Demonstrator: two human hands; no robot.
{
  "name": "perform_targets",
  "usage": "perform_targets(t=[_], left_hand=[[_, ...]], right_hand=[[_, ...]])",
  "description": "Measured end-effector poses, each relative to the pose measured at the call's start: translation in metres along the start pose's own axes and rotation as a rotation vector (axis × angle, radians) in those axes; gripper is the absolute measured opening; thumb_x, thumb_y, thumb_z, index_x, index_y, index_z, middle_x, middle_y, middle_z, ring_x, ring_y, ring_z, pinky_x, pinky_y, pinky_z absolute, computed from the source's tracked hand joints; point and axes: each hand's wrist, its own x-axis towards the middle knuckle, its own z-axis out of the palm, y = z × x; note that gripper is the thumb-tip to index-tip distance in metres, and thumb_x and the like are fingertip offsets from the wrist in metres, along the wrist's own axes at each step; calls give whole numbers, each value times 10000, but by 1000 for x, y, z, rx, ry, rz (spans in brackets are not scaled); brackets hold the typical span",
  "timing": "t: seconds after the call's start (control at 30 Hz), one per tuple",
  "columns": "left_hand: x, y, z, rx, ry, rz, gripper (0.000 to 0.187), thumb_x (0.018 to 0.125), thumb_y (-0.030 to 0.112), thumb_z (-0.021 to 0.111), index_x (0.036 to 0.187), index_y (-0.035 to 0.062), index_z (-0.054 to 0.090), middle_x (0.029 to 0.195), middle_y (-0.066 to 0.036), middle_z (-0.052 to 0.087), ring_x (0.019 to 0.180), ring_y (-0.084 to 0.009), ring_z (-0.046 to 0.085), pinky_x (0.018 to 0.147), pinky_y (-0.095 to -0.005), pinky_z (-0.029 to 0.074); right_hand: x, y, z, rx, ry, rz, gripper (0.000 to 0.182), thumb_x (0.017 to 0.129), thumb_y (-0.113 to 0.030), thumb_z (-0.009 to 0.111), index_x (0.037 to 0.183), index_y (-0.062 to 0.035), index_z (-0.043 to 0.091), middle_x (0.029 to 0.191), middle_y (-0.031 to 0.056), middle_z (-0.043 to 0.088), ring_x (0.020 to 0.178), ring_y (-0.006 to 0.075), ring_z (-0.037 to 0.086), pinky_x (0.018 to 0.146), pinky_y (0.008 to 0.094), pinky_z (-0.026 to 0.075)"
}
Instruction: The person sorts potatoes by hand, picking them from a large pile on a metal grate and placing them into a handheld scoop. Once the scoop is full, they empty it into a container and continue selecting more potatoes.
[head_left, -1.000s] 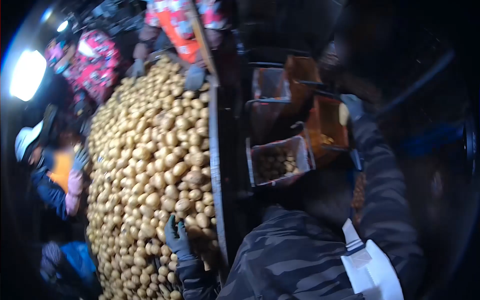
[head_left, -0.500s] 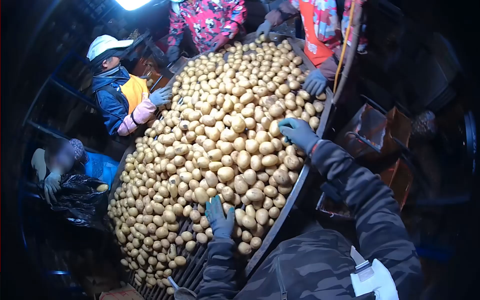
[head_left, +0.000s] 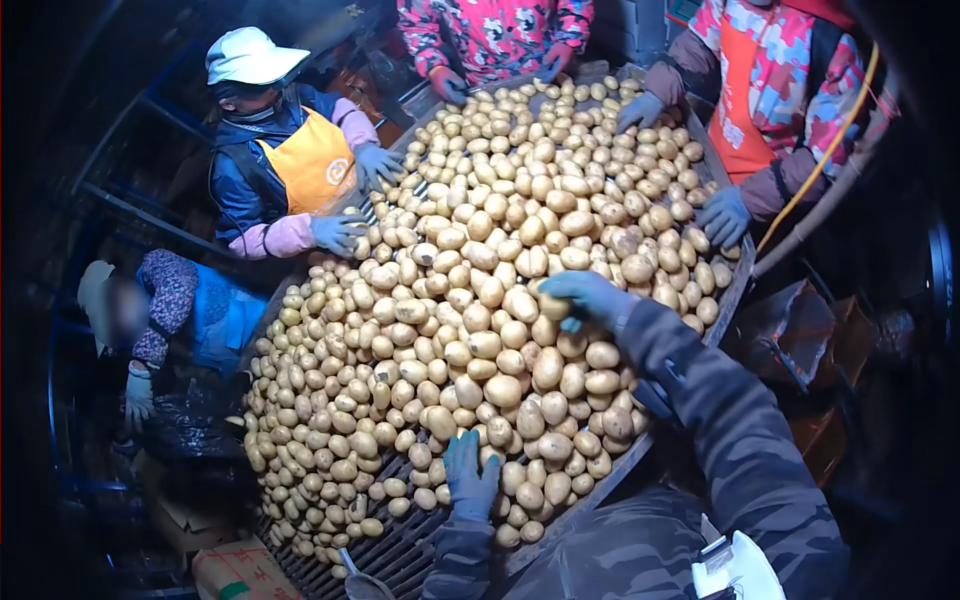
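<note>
A broad heap of potatoes (head_left: 503, 390) covers the slatted sorting table (head_left: 400, 540) in front of me. My left hand (head_left: 472, 478), in a blue-grey glove, lies at the heap's near edge with its fingers stretched out and apart against the potatoes. Further out and to the right, my gloved right hand (head_left: 597, 298) curls over the heap. Its fingers and thumb are closed around a potato (head_left: 551, 308), which shows partly between them.
Across the table, several co-workers' gloved hands touch the potatoes. A metal scoop (head_left: 367, 587) lies at the near edge beside a cardboard box (head_left: 240, 572). A yellow cable (head_left: 826, 150) runs along a pole at the right. Another person bends at the far left.
The view has shifted, so the table sits further right and lower. My right hand has closed on a potato. The co-worker in the yellow-orange apron now has both hands at the table.
</note>
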Motion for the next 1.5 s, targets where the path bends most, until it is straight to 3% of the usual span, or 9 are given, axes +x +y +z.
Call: perform_targets(t=[0.13, 0.33, 0.47, 0.67, 0.77, 0.93, 1.0, 1.37, 1.5], left_hand=[[45, 32, -32, -167, 113, -80, 458, 910, 131, 727, 1342, 7, 638, 1284, -228, 651, 1158, -400, 637, 1035, -444, 510], [178, 63, 13, 96, 39, 399, 479, 948, 295, 693, 1388, 118, 628, 1449, -155, 584, 1381, -385, 497, 1154, -520, 376], [231, 54, 45, 316, -134, 336, 533, 987, 451, 585, 1451, 188, 592, 1568, -89, 497, 1501, -352, 357, 1241, -588, 196], [303, -6, 5, 435, 228, 381, 507, 951, 267, 663, 1434, 130, 589, 1462, -207, 547, 1327, -422, 501, 1133, -502, 413], [317, 5, 0, 562, 324, 385, 476, 939, 230, 680, 1394, 107, 618, 1400, -213, 593, 1305, -420, 521, 1130, -503, 413], [283, 95, 51, -75, -278, 392, 511, 936, 277, 691, 1403, 91, 597, 1366, -173, 618, 1257, -391, 563, 1122, -490, 415], [259, 95, 79, 130, -56, 608, 524, 933, 264, 727, 1410, 88, 599, 1377, -176, 627, 1259, -375, 584, 1099, -465, 449], [248, 34, 4, 230, -148, 427, 171, 899, 163, 704, 1044, 73, 716, 1034, -117, 718, 970, -346, 661, 886, -473, 522], [300, 59, 12, 406, 259, 429, 522, 898, 308, 739, 1358, 91, 624, 1412, -219, 582, 1241, -433, 571, 1069, -518, 460]], right_hand=[[-68, -23, -12, 617, 41, 2, 474, 997, -467, 636, 1266, -78, 668, 1033, 111, 730, 832, 250, 748, 672, 415, 645], [-69, -12, -8, 189, 56, -30, 236, 1014, -148, 616, 1127, 34, 714, 985, 133, 726, 871, 242, 744, 687, 389, 664], [-55, -18, -5, 127, -36, -67, 273, 992, -83, 593, 1205, 52, 699, 969, 132, 721, 836, 210, 720, 715, 345, 645], [-81, -28, -20, 126, 140, -51, 271, 958, -59, 639, 1200, 43, 707, 957, 114, 713, 842, 181, 708, 700, 320, 634], [-108, -32, -21, 177, 177, -2, 276, 970, -90, 636, 1195, 57, 702, 955, 119, 705, 844, 187, 704, 688, 321, 637], [-121, -14, -21, 187, 140, -46, 293, 995, -124, 612, 1207, 60, 696, 943, 123, 704, 856, 183, 704, 710, 327, 642], [-123, -12, -16, 202, 141, -45, 294, 999, -125, 607, 1210, 60, 694, 939, 120, 705, 852, 179, 703, 710, 325, 641], [-149, 2, -29, 203, 190, -82, 313, 1006, -172, 622, 1222, 42, 695, 930, 92, 702, 832, 160, 703, 672, 303, 632], [-143, -3, -12, 222, 171, -52, 313, 1014, -162, 613, 1223, 59, 686, 934, 97, 709, 814, 161, 704, 668, 298, 628]])
